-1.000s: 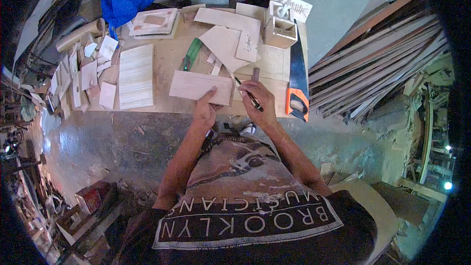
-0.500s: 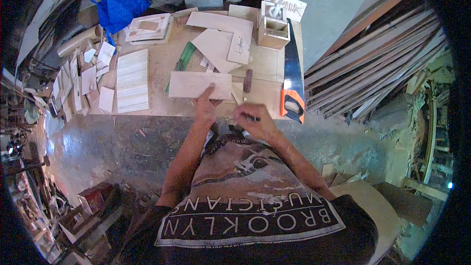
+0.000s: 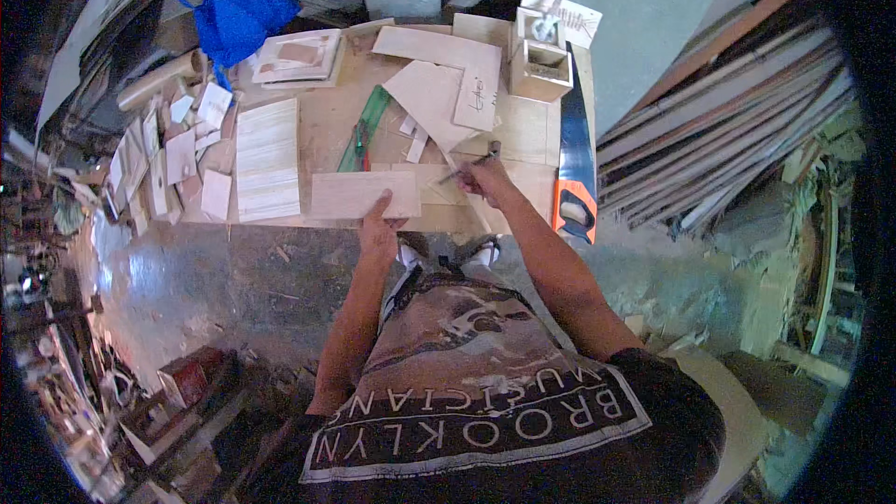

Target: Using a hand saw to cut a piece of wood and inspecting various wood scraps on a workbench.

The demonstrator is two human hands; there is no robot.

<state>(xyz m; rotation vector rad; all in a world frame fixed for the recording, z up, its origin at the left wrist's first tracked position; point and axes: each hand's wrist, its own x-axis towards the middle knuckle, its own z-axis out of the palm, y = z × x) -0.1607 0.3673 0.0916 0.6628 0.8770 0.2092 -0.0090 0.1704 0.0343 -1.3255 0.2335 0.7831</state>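
Note:
My left hand (image 3: pixel 379 227) grips a thin rectangular wooden board (image 3: pixel 347 193) by its lower right corner, thumb on top, over the table's near edge. To its right my right hand (image 3: pixel 487 183) is closed on a slim dark pen-like tool (image 3: pixel 452 177) whose tip points left over the tabletop; its exact kind is blurred. A small dark brown block (image 3: pixel 495 147) lies just beyond the right knuckles. Past the board sit a green straightedge (image 3: pixel 375 110) and a small red-and-dark tool (image 3: pixel 361 142), partly covered. Narrow wood strips (image 3: pixel 416 143) lie between the hands, farther back.
An L-shaped wooden panel (image 3: pixel 432 49) rests at the back. A handsaw (image 3: pixel 576 112) with an orange handle lies along the right edge, beside a wooden box (image 3: pixel 541 84). Wood offcuts (image 3: pixel 182 154), a striped board (image 3: pixel 268 157) and a blue cloth bag (image 3: pixel 238 23) occupy the left.
My right hand has moved from near my waist forward onto the table, carrying the pen-like tool. My left hand has drawn the board slightly nearer and to the left.

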